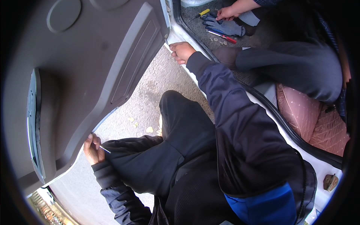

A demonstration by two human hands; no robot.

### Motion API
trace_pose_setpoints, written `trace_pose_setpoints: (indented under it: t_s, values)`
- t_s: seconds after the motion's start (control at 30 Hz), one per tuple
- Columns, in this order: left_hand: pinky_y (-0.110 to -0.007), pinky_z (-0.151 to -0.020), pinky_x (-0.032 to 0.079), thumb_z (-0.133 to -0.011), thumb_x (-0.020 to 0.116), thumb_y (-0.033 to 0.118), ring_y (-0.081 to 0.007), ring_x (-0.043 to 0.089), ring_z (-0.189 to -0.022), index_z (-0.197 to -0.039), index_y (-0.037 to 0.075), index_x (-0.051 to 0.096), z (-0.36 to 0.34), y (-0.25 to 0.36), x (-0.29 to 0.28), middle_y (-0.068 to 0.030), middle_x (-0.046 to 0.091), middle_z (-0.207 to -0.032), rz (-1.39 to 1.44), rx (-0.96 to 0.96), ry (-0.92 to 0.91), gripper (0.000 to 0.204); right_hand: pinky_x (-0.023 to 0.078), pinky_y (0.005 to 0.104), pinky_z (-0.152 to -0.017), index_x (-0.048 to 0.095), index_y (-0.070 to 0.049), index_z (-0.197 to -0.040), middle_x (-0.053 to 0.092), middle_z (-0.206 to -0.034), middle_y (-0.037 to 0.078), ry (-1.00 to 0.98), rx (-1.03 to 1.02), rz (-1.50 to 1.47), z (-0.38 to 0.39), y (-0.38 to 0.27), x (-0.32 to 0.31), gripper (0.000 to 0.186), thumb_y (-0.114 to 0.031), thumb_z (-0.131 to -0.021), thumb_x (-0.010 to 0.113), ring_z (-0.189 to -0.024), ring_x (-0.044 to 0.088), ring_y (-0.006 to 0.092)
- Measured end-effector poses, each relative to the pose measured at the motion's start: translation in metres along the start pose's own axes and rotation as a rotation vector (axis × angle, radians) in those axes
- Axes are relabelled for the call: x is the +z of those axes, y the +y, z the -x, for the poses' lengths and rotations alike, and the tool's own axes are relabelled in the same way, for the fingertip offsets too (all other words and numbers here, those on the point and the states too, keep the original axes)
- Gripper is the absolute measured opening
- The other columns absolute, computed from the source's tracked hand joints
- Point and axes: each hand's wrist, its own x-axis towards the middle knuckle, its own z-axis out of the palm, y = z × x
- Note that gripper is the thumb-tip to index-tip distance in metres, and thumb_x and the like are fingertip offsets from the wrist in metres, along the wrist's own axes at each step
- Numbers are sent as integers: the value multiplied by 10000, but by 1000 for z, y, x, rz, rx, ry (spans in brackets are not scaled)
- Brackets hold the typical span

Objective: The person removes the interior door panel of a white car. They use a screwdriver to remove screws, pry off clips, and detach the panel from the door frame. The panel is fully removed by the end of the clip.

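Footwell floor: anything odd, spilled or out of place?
Yes: small pale bits lie scattered on the floor beside the red-handled tool. They look like loose debris; too small to tell what.

The door [93, 67] lies at 10 o'clock, the sill [327, 165] from 12 round to 4, the ground [157, 75] between them. The left hand [93, 149] is at 8 by the door's edge, a rod [105, 149] in it; the right hand [182, 52] is at 12, at the sill. At 1, on the vehicle floor [193, 29], gloves [228, 28] lie between one screwdriver [204, 12] at their 10 and a second screwdriver [227, 38] at their 6. A cushion [300, 108] sits at 3; a latch [330, 182] at 4, on the sill.
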Motion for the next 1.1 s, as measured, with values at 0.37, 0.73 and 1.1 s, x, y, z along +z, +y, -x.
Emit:
trace_pose_setpoints:
  t_s: [0.37,0.73,1.1]
  values:
    - [-229,-495,308,-915,694,77,-97,420,-587,-926,39,624,2,2,6,-23,538,-753,-11,-6,32,81,289,304,-396,594,6,-1362,546,-786,65,0,-17,28,2,23,-4,362,-151,-1041,536,-478,371,109]
    - [-232,-499,306,-918,692,90,-91,400,-569,-928,44,620,3,0,4,-28,525,-738,-15,-7,52,86,569,489,-808,720,-112,-1127,730,-937,233,599,-528,1020,-40,28,-25,233,-179,-932,612,-872,718,416]
    - [-220,-501,324,-944,685,46,-97,398,-634,-935,58,625,1,-1,-6,-3,582,-857,22,-11,-50,61,570,512,-800,763,-202,-1181,752,-980,162,367,-832,1474,-29,-84,-61,281,-168,-951,606,-907,717,387]
